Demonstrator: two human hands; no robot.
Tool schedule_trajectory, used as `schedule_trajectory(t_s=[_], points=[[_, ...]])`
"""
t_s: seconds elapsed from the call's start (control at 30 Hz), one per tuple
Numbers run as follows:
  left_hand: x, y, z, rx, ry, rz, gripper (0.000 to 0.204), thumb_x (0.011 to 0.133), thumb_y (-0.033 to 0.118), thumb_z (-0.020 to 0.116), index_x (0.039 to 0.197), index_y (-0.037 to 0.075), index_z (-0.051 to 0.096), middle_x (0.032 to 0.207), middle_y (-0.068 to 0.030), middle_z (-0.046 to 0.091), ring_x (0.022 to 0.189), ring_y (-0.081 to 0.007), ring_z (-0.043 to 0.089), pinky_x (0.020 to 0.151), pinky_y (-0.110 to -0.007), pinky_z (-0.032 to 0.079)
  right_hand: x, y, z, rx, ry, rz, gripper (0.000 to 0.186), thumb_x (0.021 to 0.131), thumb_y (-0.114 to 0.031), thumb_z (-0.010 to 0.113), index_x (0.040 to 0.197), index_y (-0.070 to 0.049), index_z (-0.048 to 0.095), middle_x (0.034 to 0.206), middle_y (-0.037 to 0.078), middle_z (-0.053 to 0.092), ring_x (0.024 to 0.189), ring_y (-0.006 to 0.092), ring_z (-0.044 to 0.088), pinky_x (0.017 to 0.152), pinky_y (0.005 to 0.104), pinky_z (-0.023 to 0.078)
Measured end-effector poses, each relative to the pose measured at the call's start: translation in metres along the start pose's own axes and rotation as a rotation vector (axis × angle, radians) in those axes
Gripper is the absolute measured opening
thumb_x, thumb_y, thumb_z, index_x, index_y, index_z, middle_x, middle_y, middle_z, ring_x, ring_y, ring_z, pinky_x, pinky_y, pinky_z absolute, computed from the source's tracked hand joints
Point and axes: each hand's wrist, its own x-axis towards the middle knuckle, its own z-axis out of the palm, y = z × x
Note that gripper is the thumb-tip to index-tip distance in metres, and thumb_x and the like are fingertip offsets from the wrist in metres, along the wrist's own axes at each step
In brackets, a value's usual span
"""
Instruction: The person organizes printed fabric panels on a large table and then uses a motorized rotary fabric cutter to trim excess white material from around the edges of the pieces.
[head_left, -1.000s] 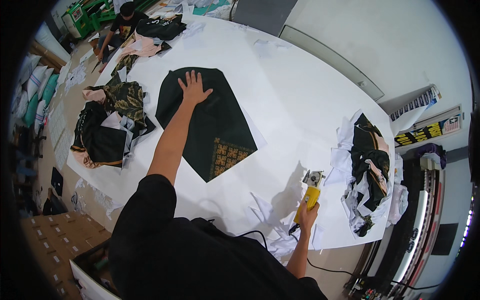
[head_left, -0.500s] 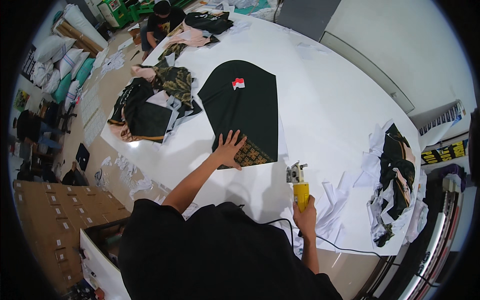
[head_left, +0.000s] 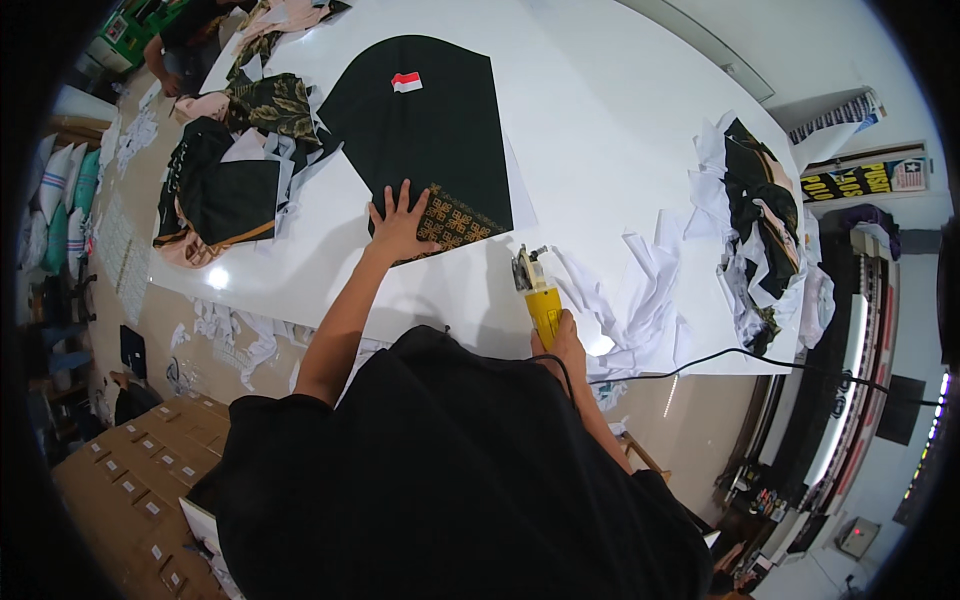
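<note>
A dark green, nearly black sleeve-shaped fabric panel (head_left: 430, 130) lies flat on the white table (head_left: 590, 120). It has a small red-and-white patch near its rounded far end and a gold patterned band at the near end. My left hand (head_left: 402, 230) presses on that near end with its fingers spread. In my right hand (head_left: 566, 348) is a yellow electric fabric cutter (head_left: 542, 305). Its metal blade head sits just off the panel's lower right corner, apart from the cloth. White sheet material shows beneath the panel's right edge.
Heaps of dark and peach fabric pieces (head_left: 225, 185) lie on the left, with another pile (head_left: 765, 220) at the right edge. White scraps (head_left: 640, 290) lie right of the cutter. Its black cord (head_left: 700, 362) runs rightward. A person (head_left: 180, 50) is at the far left.
My view has shifted, so the table and panel appear higher and farther left. Both hands keep about the same places relative to the panel, the right one still gripping the cutter.
</note>
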Motion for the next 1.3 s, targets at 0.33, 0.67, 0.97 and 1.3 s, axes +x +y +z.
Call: schedule_trajectory(t_s=[0.33, 0.67, 0.97, 1.3], points=[[-0.018, -0.002, -0.001, -0.071, 0.021, 0.01, 0.123, 0.067, 0.062, 0.084, 0.165, 0.027, 0.018, 0.172, -0.0179, -0.004, 0.154, -0.0527, -0.001, 0.113, -0.079, 0.005, 0.039, -0.023, 0.023, -0.017, 0.12, -0.118, 0.051, 0.093, -0.025, 0.066, 0.124, 0.004, 0.038, 0.106, 0.036, 0.06, 0.091, 0.0545, 0.064, 0.077, 0.0582, 0.054], [-0.017, -0.004, 0.004, -0.076, 0.033, 0.016, 0.123, 0.068, 0.063, 0.083, 0.165, 0.025, 0.019, 0.171, -0.0179, -0.005, 0.154, -0.0526, -0.002, 0.113, -0.08, 0.004, 0.049, -0.031, 0.027, -0.03, 0.117, -0.109, 0.05, 0.093, -0.025, 0.066, 0.123, 0.005, 0.038, 0.103, 0.036, 0.061, 0.088, 0.0541, 0.064, 0.074, 0.0579, 0.054], [-0.017, -0.006, 0.005, -0.074, 0.041, 0.02, 0.122, 0.068, 0.064, 0.083, 0.165, 0.026, 0.018, 0.172, -0.0172, -0.004, 0.154, -0.0524, -0.002, 0.112, -0.08, 0.004, 0.08, -0.045, 0.024, -0.071, 0.131, -0.148, 0.048, 0.092, -0.024, 0.066, 0.118, 0.005, 0.038, 0.099, 0.037, 0.062, 0.087, 0.0549, 0.064, 0.074, 0.058, 0.054], [-0.02, -0.003, -0.001, -0.087, 0.028, 0.006, 0.121, 0.069, 0.062, 0.084, 0.165, 0.026, 0.018, 0.172, -0.0164, -0.004, 0.155, -0.0503, -0.002, 0.114, -0.079, 0.004, 0.139, -0.061, 0.021, -0.085, 0.115, -0.162, 0.051, 0.091, -0.026, 0.067, 0.116, 0.007, 0.037, 0.096, 0.04, 0.063, 0.088, 0.0558, 0.064, 0.077, 0.0584, 0.054]])
